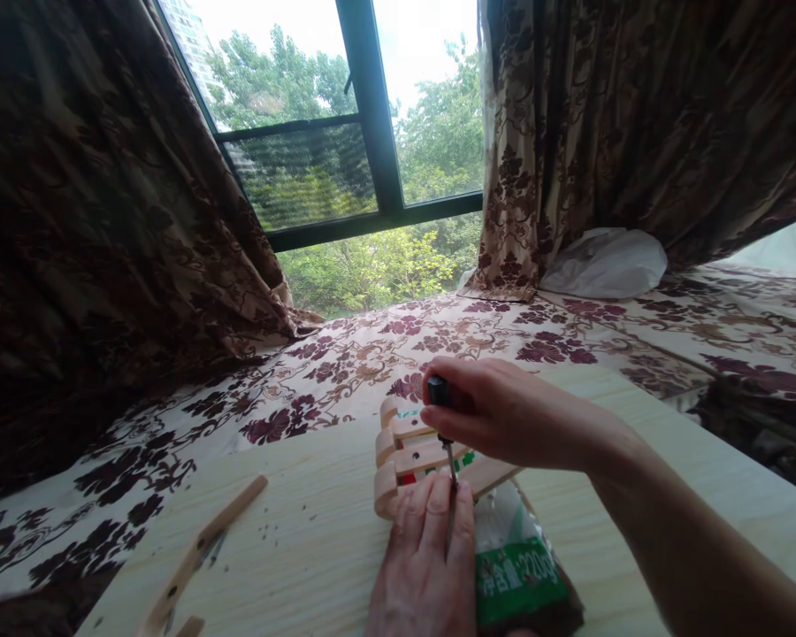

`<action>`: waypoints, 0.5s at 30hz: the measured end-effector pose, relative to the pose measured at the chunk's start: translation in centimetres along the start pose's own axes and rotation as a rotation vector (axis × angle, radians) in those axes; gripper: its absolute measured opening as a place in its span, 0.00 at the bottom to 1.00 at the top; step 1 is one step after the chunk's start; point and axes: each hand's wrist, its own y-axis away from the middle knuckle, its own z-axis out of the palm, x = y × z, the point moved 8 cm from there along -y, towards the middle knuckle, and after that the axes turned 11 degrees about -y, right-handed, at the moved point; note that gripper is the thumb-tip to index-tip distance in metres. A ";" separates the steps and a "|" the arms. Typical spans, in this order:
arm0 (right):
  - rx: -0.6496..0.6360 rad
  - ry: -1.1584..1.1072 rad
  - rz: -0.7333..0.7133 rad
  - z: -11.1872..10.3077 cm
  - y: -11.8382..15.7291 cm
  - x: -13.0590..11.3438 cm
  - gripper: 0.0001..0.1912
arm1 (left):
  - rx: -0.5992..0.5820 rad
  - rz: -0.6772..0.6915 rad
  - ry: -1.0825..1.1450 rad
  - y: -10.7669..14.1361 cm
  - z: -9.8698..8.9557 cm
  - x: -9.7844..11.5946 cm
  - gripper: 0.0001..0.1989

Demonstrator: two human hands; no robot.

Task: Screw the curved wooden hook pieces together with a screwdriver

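Observation:
My right hand (497, 411) is closed around the black handle of a screwdriver (440, 391). Its metal shaft points down to the fingertips of my left hand (428, 548). Those fingers lie over the near side of a pale wooden slatted piece (419, 458) and hold it down; the screwdriver's tip is hidden among them. The piece has rounded end blocks on its left, dark holes in the slats, and red and green marks showing. Under and beside it lies a green-and-clear plastic packet (514, 575) printed "220g", partly covered by my left hand.
A long wooden strip (202, 540) with dark holes lies at the left of the pale wood-grain board (292, 566), with screws beside it. Small dark bits (285, 524) are scattered nearby. Flowered cloth (371, 354) spreads behind, with a white plastic bag (607, 264) near the curtain.

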 end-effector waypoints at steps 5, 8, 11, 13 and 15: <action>-0.051 -0.049 0.003 0.0 0.2 -0.1 0.08 | 0.039 0.079 -0.050 -0.1 -0.2 0.2 0.48; -0.042 -0.070 0.039 0.0 0.1 0.5 0.09 | 0.044 0.098 -0.105 -0.3 -0.5 0.1 0.44; -0.027 -0.053 0.081 0.0 -0.1 1.1 0.10 | 0.046 0.102 -0.177 -0.5 -0.8 -0.1 0.32; -0.019 -0.044 0.098 0.1 -0.1 1.3 0.10 | 0.080 0.110 -0.221 -0.6 -1.1 0.0 0.25; -0.019 -0.047 0.094 0.1 -0.2 1.0 0.10 | 0.119 0.092 -0.245 -0.6 -1.5 0.0 0.23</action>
